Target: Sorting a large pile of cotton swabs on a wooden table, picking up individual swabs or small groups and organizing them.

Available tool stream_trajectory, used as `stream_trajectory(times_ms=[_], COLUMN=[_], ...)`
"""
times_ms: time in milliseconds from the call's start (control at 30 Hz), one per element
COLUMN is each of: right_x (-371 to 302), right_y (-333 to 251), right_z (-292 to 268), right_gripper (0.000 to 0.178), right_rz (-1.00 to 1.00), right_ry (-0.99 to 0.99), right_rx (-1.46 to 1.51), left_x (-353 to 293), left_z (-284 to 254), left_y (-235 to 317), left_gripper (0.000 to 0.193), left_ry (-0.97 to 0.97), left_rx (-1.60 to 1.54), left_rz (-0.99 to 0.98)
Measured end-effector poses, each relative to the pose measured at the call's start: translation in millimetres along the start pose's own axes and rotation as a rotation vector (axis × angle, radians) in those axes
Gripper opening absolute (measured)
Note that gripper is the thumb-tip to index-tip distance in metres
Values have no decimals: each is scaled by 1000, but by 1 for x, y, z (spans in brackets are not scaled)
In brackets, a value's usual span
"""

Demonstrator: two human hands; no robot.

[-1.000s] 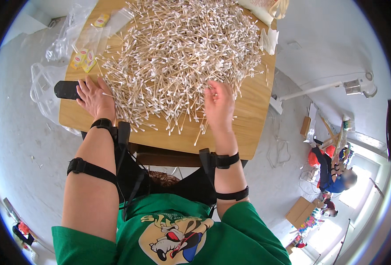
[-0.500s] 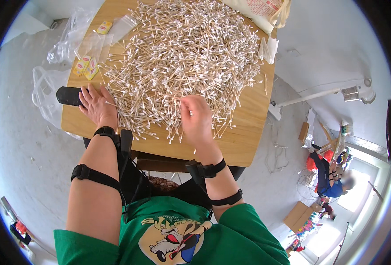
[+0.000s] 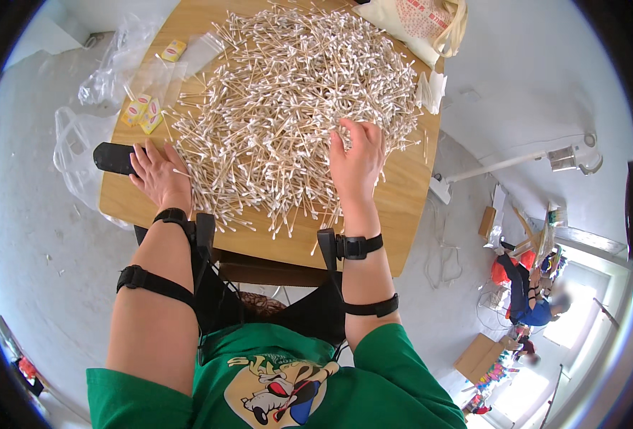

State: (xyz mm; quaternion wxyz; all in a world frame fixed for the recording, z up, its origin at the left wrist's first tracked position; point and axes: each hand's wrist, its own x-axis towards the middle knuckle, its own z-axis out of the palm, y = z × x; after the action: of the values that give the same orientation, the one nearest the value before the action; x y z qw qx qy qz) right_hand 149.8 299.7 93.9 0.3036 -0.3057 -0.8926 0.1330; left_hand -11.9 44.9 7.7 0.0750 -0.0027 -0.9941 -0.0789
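Note:
A wide heap of cotton swabs (image 3: 288,107) with white tips and pale sticks covers much of the wooden table (image 3: 388,236). My left hand (image 3: 163,175) lies flat at the near left edge of the heap, fingers spread. Its fingertips rest on the end of a black oblong object (image 3: 113,158), whose kind I cannot make out. One swab (image 3: 181,172) crosses the side of this hand near the wrist. Over the right side of the heap is my right hand (image 3: 358,159), thumb and fingers curved and apart, with nothing visible between them.
Small yellow boxes (image 3: 138,109) and clear plastic bags (image 3: 161,77) lie at the far left. A cream cloth bag (image 3: 416,25) stands far right, near crumpled white paper (image 3: 431,91). A white plastic bag (image 3: 77,154) hangs off the left edge. Another person (image 3: 538,304) sits away right.
My right hand has moved right and away from me across the heap, and its fingers have spread. My left hand stays in place.

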Motion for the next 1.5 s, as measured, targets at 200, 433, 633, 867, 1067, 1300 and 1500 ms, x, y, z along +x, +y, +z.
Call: stream_trajectory(times_ms=[200,433,633,867,1067,1300,1500], right_x=[18,12,-47,-143,-136,9,69], right_y=[-7,5,-15,-34,-37,-29,-31], right_z=[17,2,-54,-70,-58,-3,55], right_gripper=[12,4,4,5,6,5,8], right_rz=[-66,-104,300,4,-25,-145,-196], right_ry=[-51,176,-278,-756,-595,-190,-289], right_rx=[-75,-1,464,378,315,86,-99], left_x=[1,0,-1,-1,0,0,1], left_z=[-2,-3,1,1,1,0,-4], left_y=[-3,1,-3,-3,-3,-1,-1], left_gripper=[53,52,52,52,51,52,52], left_ry=[1,3,20,10,8,18,-25], left_rx=[-1,-21,-22,30,27,-35,-21], left_rz=[-9,-7,-2,-7,-11,-15,-32])
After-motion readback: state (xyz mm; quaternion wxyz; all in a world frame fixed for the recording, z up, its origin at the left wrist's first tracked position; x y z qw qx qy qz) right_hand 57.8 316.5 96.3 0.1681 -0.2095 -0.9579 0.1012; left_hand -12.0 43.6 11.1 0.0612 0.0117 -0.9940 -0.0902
